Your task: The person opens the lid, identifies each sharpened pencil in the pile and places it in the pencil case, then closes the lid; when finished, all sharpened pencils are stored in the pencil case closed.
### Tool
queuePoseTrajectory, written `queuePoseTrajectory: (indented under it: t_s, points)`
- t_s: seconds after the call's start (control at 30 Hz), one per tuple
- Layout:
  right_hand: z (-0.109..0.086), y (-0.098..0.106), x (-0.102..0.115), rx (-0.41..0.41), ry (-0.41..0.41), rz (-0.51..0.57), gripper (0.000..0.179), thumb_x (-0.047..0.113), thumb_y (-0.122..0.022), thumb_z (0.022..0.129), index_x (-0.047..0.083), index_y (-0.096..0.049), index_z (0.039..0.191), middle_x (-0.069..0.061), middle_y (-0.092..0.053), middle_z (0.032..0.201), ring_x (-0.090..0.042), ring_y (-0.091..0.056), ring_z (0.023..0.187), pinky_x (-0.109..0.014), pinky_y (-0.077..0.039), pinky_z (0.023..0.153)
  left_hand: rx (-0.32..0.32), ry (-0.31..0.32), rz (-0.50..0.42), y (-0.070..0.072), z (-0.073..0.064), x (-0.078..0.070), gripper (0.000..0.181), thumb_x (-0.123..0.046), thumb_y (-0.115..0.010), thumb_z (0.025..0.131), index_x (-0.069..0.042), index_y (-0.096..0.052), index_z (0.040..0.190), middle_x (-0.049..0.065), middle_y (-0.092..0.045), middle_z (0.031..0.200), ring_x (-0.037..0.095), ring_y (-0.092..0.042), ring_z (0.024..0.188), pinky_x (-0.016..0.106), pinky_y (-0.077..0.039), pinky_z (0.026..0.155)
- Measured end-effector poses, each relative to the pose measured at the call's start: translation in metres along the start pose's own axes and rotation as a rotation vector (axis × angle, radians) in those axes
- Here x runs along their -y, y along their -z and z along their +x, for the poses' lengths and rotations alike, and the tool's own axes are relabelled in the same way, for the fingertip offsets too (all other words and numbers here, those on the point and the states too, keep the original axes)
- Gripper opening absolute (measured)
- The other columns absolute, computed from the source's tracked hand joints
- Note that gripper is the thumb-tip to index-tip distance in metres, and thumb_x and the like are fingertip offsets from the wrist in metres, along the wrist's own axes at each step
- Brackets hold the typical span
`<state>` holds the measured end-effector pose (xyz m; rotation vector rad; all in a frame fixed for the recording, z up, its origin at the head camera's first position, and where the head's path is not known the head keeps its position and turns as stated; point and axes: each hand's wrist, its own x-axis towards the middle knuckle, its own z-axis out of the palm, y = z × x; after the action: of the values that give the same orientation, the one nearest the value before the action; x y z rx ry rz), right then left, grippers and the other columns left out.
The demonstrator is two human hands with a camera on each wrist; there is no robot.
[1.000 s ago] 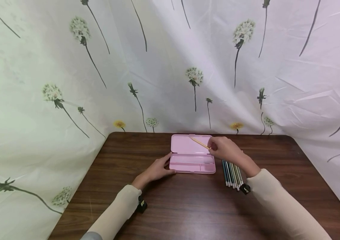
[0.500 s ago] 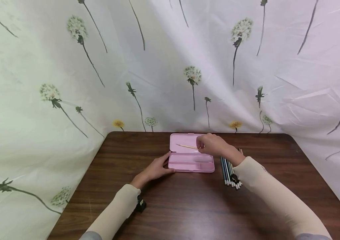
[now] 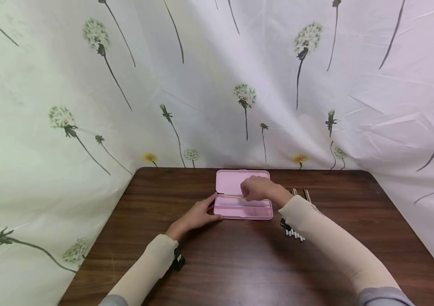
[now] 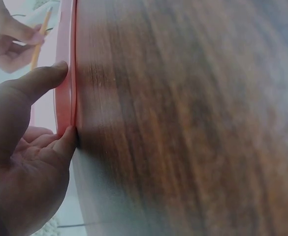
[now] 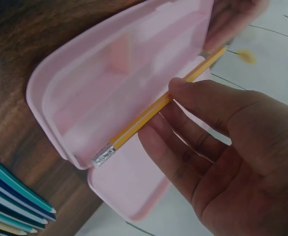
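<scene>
A pink pencil case (image 3: pixel 225 211) lies opened on the table, its lid (image 3: pixel 228 180) laid back toward the wall. My left hand (image 3: pixel 198 213) holds the case's left end, thumb along the front wall (image 4: pixel 64 105) and fingers around the corner. Above the long rear compartment, my right hand (image 3: pixel 259 188) pinches a yellow pencil (image 5: pixel 139 120) between thumb and fingertips. The pencil runs lengthwise along the case, its eraser end (image 5: pixel 103 155) toward the right and its point toward the left hand. The compartments that show hold no pencils.
Several pencils (image 3: pixel 294 234) lie side by side right of the case, partly hidden under the right forearm; their striped barrels (image 5: pixel 16 196) show in the right wrist view. A flower-printed cloth (image 3: pixel 201 85) hangs behind the brown wooden table (image 3: pixel 232 263).
My right hand has carried the yellow pencil left and down from over the lid to the rear compartment, turning it level with the case. The left hand keeps its place.
</scene>
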<state>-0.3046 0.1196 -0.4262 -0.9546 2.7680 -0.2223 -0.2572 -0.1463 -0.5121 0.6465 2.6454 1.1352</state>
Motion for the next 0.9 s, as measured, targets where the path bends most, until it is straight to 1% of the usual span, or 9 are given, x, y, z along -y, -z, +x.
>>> queuePoseTrajectory:
  t_s: [0.2, 0.37, 0.53, 0.7, 0.9]
  points:
    - [0.006, -0.012, 0.003, 0.012, -0.012, -0.009, 0.006, 0.012, -0.079, 0.095, 0.013, -0.075, 0.09, 0.001, -0.07, 0.086, -0.016, -0.06, 0.078, -0.035, -0.053, 0.073, -0.001, 0.015, -0.004, 0.0, 0.002, 0.0, 0.091, -0.025, -0.081, 0.097, -0.003, -0.029, 0.168, 0.02, -0.039, 0.169, 0.03, -0.05, 0.151, 0.047, -0.044, 0.122]
    - [0.009, -0.02, 0.004, 0.039, -0.033, -0.015, 0.009, 0.015, -0.076, 0.099, 0.013, -0.074, 0.09, 0.0, -0.067, 0.084, -0.017, -0.057, 0.078, -0.037, -0.052, 0.074, 0.006, 0.012, 0.004, 0.0, 0.001, 0.0, 0.091, -0.025, -0.08, 0.098, -0.001, -0.028, 0.168, 0.022, -0.038, 0.169, 0.031, -0.051, 0.15, 0.048, -0.045, 0.121]
    - [0.009, -0.028, 0.0, 0.042, -0.045, -0.024, 0.011, 0.016, -0.073, 0.102, 0.014, -0.075, 0.092, 0.0, -0.066, 0.084, -0.017, -0.056, 0.078, -0.036, -0.052, 0.076, 0.009, 0.021, 0.005, 0.0, 0.001, 0.0, 0.091, -0.026, -0.08, 0.098, -0.001, -0.027, 0.168, 0.021, -0.036, 0.17, 0.031, -0.05, 0.151, 0.048, -0.044, 0.122]
    - [0.008, -0.032, -0.003, 0.042, -0.034, 0.003, 0.01, 0.015, -0.072, 0.102, 0.014, -0.079, 0.095, 0.0, -0.07, 0.087, -0.016, -0.058, 0.079, -0.036, -0.054, 0.078, 0.005, 0.024, -0.001, -0.001, 0.0, 0.0, 0.091, -0.026, -0.08, 0.098, 0.0, -0.027, 0.168, 0.021, -0.036, 0.17, 0.031, -0.05, 0.151, 0.048, -0.044, 0.122]
    - [0.006, -0.031, -0.003, 0.046, -0.021, 0.047, 0.009, 0.009, -0.073, 0.1, 0.013, -0.081, 0.099, -0.002, -0.073, 0.091, -0.017, -0.06, 0.081, -0.036, -0.056, 0.081, 0.004, 0.028, -0.001, -0.001, 0.0, -0.001, 0.091, -0.025, -0.08, 0.098, -0.001, -0.027, 0.168, 0.02, -0.035, 0.171, 0.03, -0.05, 0.151, 0.047, -0.044, 0.122]
